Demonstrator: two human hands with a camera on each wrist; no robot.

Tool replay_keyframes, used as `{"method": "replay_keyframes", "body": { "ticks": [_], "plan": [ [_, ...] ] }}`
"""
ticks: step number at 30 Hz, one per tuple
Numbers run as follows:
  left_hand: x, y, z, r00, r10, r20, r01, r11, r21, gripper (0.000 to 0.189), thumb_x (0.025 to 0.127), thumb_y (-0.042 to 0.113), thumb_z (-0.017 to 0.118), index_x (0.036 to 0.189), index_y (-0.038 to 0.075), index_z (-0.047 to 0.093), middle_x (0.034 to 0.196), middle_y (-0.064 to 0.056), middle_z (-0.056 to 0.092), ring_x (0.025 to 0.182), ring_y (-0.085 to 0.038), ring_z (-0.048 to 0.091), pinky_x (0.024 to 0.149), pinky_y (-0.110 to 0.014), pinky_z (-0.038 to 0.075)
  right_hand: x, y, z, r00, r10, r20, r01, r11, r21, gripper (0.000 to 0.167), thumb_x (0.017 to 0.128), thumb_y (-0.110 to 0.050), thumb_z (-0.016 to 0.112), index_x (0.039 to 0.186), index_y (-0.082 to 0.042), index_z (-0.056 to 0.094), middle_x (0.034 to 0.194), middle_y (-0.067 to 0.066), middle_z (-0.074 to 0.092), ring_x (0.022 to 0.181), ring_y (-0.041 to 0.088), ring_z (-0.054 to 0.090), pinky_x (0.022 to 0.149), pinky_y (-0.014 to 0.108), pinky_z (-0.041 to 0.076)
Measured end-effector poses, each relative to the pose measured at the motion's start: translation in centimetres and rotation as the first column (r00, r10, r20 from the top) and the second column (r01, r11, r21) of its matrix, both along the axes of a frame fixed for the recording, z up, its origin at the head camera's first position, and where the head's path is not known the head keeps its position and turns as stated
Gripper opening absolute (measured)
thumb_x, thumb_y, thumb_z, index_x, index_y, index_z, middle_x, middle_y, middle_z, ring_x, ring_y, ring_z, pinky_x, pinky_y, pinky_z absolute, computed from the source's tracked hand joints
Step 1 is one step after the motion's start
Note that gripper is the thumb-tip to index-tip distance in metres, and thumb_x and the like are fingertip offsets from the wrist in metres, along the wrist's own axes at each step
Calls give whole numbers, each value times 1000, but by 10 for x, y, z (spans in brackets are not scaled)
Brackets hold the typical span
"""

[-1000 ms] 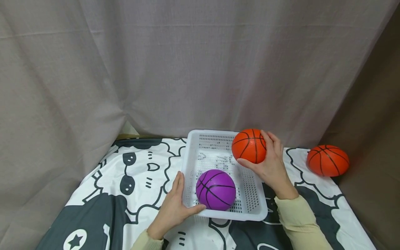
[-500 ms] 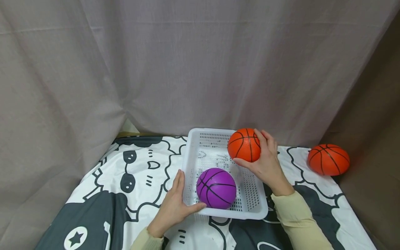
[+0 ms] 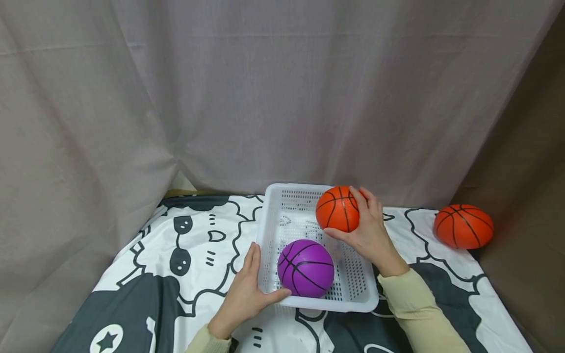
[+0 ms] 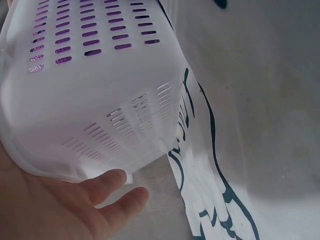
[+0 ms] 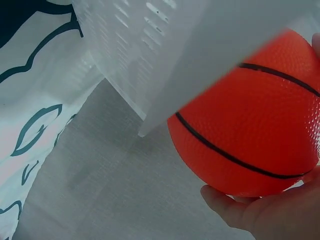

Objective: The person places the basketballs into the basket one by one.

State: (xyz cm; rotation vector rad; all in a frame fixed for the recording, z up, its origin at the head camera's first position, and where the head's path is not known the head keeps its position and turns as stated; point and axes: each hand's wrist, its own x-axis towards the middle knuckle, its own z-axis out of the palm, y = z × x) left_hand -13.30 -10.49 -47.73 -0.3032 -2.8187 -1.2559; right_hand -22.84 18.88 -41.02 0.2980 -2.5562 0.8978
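A white perforated plastic basket (image 3: 362,305) sits on the patterned cloth, with a purple toy basketball (image 3: 305,268) inside near its front. My right hand (image 3: 370,235) grips an orange toy basketball (image 3: 338,209) over the basket's back right part, thumb in front and fingers behind. In the right wrist view the basket wall hides part of this orange ball (image 5: 250,130). My left hand (image 3: 247,289) rests at the basket's front left corner. Its straight fingers (image 4: 125,205) lie along the left outside wall, while the thumb extends along the front rim.
Another orange toy basketball (image 3: 463,226) lies at the far right edge of the black-and-white cloth (image 3: 203,274). A grey curtain (image 3: 282,98) hangs right behind the basket, with a darker brown one (image 3: 529,196) on the right side.
My right hand has carried the orange basketball a little to the left, farther over the basket. The left hand, the basket and the purple ball stay in place.
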Motion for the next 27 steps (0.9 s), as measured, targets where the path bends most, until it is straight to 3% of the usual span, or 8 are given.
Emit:
{"method": "replay_keyframes", "body": {
  "ticks": [7,12,18,27],
  "plan": [
    [1,0,-1,1000,0,-27,-1,1000,-16,132,66,74,72,156,4,6,162,-15,2,137,-38,32,105,-50,39,0,0,-4,1000,24,8,-24,1000,11,112,61,-49,90,152,-21,30,153,17,20,129,42,31,86,65,47],
    [2,0,-1,1000,7,-20,-7,1000,-22,132,66,75,71,155,3,7,162,-14,1,138,-38,30,106,-50,37,1,-1,-4,999,35,11,-35,999,16,111,61,-48,90,151,-21,30,152,17,20,128,43,31,85,65,47],
    [2,1,-1,1000,11,-14,-11,1000,-27,132,65,76,71,156,4,8,162,-13,2,138,-37,30,106,-48,38,5,-1,0,995,67,72,-68,998,10,103,68,-52,84,152,-25,31,155,14,18,131,43,30,88,68,44],
    [1,0,-1,1000,1,-27,-2,1000,-30,131,66,73,73,156,4,8,162,-15,3,137,-38,34,104,-50,40,11,11,6,993,71,97,-70,997,-11,95,78,-51,77,152,-15,31,158,16,14,137,44,25,92,74,34]
  ]
}}
